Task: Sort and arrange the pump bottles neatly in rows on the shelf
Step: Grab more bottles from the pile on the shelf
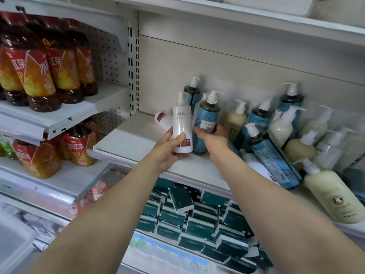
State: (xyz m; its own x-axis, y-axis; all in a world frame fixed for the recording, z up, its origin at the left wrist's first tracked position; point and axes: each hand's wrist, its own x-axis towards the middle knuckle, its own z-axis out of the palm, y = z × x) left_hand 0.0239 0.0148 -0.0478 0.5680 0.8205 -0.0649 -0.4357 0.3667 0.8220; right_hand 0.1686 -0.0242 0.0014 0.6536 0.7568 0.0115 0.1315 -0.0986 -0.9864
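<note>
Both forearms reach to the shelf (138, 139) of pump bottles.
Left hand (167, 149) grips one upright white bottle (181, 123), thumb across its front; right hand (212, 138) clasps one blue bottle (208, 115) just right of it.

White bottle (182, 125): glossy smooth plastic, red label band. Blue bottles (209, 117): translucent plastic, shiny, matt paper labels. Cream bottle (333, 196): smooth plastic, soft sheen. Pumps (213, 95): white plastic. Shelf (128, 141): painted metal, matt white. Pegboard (110, 62): perforated metal. Boxes (199, 228): dark green card, slight gloss.
</note>
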